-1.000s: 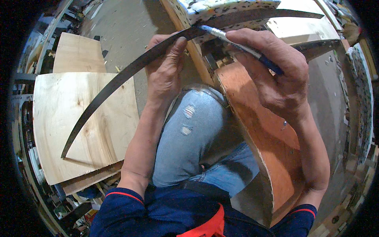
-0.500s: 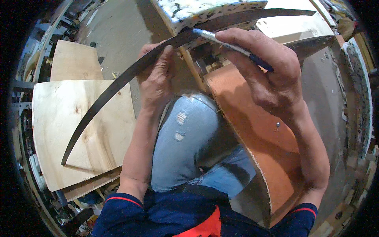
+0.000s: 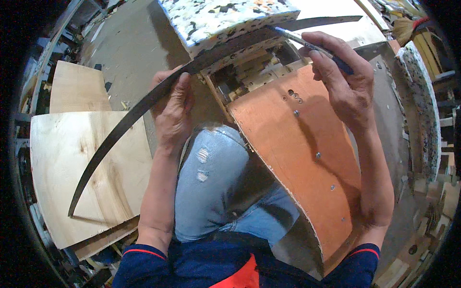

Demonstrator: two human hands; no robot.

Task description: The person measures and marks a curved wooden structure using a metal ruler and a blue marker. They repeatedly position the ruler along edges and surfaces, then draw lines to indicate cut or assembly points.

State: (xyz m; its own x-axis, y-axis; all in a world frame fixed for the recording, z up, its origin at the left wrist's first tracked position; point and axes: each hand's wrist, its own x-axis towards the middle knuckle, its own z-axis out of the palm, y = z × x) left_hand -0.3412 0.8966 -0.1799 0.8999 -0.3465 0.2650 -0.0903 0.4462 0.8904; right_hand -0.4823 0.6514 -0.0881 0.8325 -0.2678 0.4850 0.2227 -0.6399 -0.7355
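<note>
A long, thin dark strip [image 3: 125, 124], like a metal ruler and bent by the lens, crosses from the pale boards up to the far right. My left hand [image 3: 172, 108] grips it, thumb on top and the fingers mostly hidden beneath. The strip lies against the side of a speckled foam block [image 3: 225, 24]. Between the thumb and fingers of my right hand [image 3: 349, 84] is a pen [image 3: 312, 46], silver with a blue tip end and dark rear. Its tip meets the strip's edge by the foam, though the exact contact is too small to tell.
A curved orange wooden panel [image 3: 293, 139] with several screw heads stands beside my knee [image 3: 211, 168], joined to an open wooden frame [image 3: 254, 72] under the foam. Pale plywood boards [image 3: 91, 158] lie at left. Another speckled foam slab [image 3: 422, 110] and wood pieces line the right.
My right hand has drawn the pen rightward along the strip and foam edge. My left hand keeps its grip. The whole view has shifted, so more of the orange panel and foam shows.
</note>
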